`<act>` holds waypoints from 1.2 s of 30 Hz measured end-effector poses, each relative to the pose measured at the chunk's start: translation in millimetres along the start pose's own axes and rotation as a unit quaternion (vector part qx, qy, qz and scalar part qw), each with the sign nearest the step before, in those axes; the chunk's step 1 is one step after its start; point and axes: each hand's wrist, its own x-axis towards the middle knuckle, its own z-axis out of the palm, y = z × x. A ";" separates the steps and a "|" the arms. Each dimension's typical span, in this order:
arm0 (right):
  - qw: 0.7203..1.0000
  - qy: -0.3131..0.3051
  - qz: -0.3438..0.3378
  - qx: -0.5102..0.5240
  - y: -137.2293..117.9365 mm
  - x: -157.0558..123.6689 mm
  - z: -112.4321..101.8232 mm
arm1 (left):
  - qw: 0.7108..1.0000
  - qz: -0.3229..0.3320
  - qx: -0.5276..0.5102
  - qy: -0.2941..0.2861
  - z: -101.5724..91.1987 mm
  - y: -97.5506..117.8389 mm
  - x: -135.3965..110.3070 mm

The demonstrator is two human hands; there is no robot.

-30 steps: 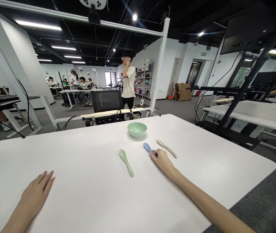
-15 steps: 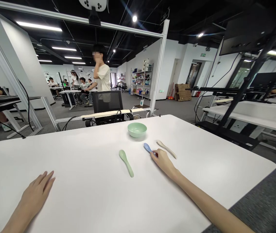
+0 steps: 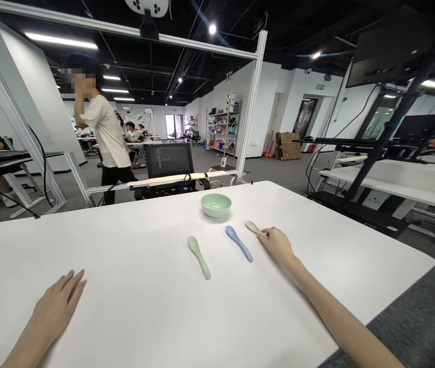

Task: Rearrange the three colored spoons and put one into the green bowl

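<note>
My right hand [image 3: 278,244] has its fingers closed on the handle of a beige spoon [image 3: 254,228], whose bowl end points up and left; the rest of its handle is hidden under the hand. To the left lies a blue spoon [image 3: 239,244], apart from the hand. Further left a green spoon [image 3: 199,257] rests on the table. Behind the spoons stands a light green bowl [image 3: 216,206], upright. My left hand [image 3: 58,301] lies flat on the tabletop at the left, fingers stretched out and holding nothing.
The white table [image 3: 133,301] has rounded corners. Beyond its far edge are an aluminium frame [image 3: 254,102] and a black office chair [image 3: 169,161]. A person [image 3: 104,128] walks past behind the frame. To the right stands a black stand [image 3: 378,138].
My right hand has left the blue spoon and moved right to the beige spoon's handle. My left hand stays put. The person in the background has walked to the left.
</note>
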 end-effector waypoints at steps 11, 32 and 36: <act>0.998 0.034 0.035 0.040 31.6 14.7 -2.6 | 0.999 -0.017 -0.007 -0.028 -9.6 8.6 -1.1; 0.999 0.044 0.019 0.007 41.4 19.4 3.1 | 0.999 -0.020 0.003 -0.033 -9.5 11.2 0.7; 0.999 0.048 0.023 0.002 41.9 20.3 4.4 | 1.000 -0.019 -0.002 -0.018 -8.4 10.6 0.3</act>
